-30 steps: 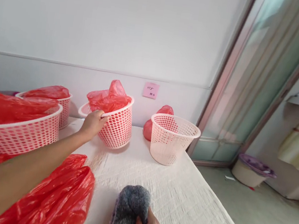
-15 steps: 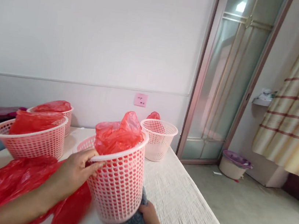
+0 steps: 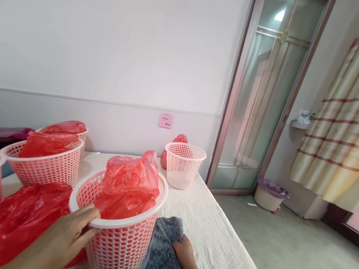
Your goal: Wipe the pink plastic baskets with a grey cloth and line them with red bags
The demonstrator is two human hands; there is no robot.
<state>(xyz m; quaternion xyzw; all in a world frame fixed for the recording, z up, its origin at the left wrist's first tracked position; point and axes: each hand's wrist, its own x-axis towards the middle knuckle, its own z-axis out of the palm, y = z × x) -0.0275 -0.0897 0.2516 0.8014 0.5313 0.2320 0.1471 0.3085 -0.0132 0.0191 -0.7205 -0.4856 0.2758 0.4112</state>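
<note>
A basket (image 3: 123, 239) is gripped by the left hand (image 3: 74, 232); right of that hand, grey fabric (image 3: 164, 249) by the right hand (image 3: 185, 253).

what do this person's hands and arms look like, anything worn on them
The left hand and right hand are ungloved. The visible part of each forearm is bare, with no sleeve, watch or bracelet showing. No ring shows either, though some fingers are hidden.

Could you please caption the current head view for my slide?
Left grip on the rim of a perforated plastic basket holding a red plastic bag; right grip on speckled gray fabric.
</note>
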